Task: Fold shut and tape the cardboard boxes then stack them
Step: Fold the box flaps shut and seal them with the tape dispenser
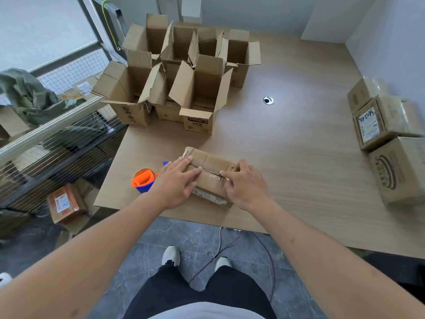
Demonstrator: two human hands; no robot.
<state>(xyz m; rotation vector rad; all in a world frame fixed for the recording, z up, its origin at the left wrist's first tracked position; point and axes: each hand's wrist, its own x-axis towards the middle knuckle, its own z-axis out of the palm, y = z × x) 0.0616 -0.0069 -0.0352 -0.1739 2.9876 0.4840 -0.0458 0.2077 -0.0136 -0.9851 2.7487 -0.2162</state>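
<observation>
A small cardboard box (210, 162) lies near the front edge of the wooden table (287, 143), its top flaps folded down and meeting along a middle seam. My left hand (178, 183) lies flat on the left part of the top, fingers straight along the seam. My right hand (245, 184) rests on the right end with fingertips bent down onto the seam. An orange and blue tape dispenser (143, 179) stands just left of the box, touched by neither hand. Several open boxes (197, 93) with raised flaps stand at the back left. Taped boxes (386, 120) sit stacked at the right edge.
A round cable hole (268, 100) sits mid-table. A wire cage with a metal rail (53, 132) runs along the left, with a green cloth (30, 93) and parcels behind it. A labelled parcel (65, 203) lies on the floor. Cables (230, 247) trail by my feet.
</observation>
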